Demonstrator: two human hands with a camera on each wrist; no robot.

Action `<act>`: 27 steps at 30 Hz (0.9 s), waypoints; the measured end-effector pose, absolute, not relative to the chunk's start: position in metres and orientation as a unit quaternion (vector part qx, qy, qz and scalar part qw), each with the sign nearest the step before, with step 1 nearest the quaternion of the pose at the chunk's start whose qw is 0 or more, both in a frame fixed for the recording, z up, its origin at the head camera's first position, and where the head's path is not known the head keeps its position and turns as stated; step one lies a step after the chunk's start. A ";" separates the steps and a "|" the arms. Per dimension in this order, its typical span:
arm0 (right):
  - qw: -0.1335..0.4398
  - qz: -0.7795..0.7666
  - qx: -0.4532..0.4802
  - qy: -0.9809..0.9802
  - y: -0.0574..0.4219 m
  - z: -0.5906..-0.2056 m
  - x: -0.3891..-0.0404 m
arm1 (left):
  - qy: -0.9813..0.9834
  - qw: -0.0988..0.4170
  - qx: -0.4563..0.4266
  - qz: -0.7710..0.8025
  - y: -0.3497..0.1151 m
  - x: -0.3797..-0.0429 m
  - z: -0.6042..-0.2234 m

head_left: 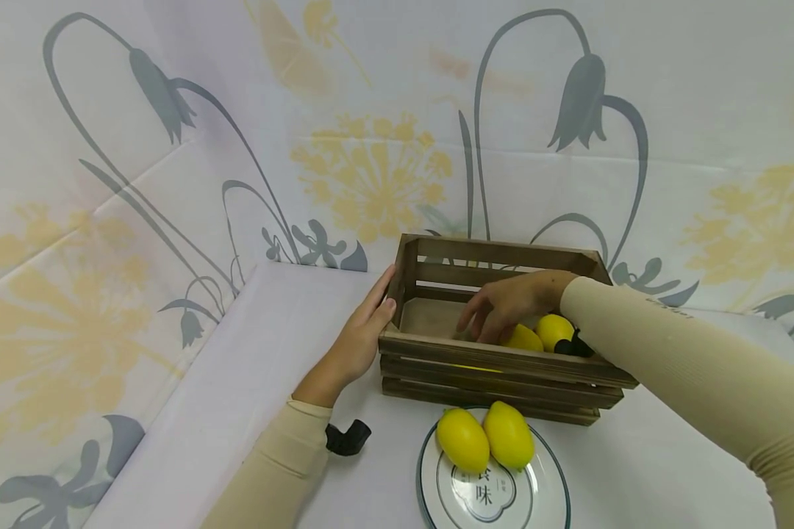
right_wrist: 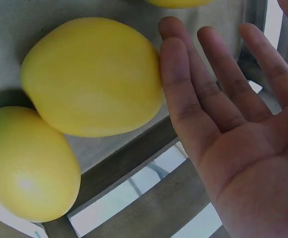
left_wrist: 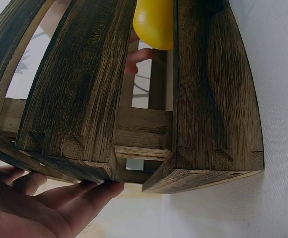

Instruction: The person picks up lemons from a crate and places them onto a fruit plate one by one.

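The wooden crate (left_wrist: pixel 84 84) looks rough-grained, the lemons (right_wrist: pixel 91 77) smooth, faintly glossy.

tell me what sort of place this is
Probably a staged tabletop corner rather than a working kitchen: a flower-printed backdrop rises behind a plain white surface, on which stand a slatted wooden crate and a plate with two lemons.

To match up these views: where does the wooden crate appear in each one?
Head: the wooden crate is right of centre, beyond the plate, with the right hand in it.
Left wrist: close up, its slats filling much of the picture.
Right wrist: its inside, with slats crossing the lower part.
Shared landmark: yellow lemons in the crate.
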State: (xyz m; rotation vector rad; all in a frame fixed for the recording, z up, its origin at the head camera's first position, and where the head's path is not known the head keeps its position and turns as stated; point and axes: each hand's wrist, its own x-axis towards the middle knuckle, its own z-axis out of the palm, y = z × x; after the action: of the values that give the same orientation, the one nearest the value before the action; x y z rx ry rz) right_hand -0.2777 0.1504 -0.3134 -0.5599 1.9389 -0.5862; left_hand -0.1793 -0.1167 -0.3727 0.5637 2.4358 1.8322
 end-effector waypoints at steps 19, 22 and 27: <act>0.535 -0.209 -0.218 0.789 0.140 -0.319 -0.273 | 0.787 0.019 0.179 0.589 -0.118 -0.180 -0.374; 0.537 -0.192 -0.214 0.793 0.139 -0.319 -0.272 | 0.787 0.019 0.179 0.591 -0.118 -0.180 -0.373; 0.532 -0.162 -0.216 0.803 0.138 -0.321 -0.270 | 0.784 0.021 0.180 0.594 -0.117 -0.181 -0.373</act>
State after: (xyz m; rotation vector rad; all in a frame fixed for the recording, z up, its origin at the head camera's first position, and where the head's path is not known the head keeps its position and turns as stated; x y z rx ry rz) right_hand -0.2700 0.1378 -0.3209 -0.5143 1.9151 -0.3876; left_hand -0.1807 -0.1171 -0.3734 0.5568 2.4318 1.8408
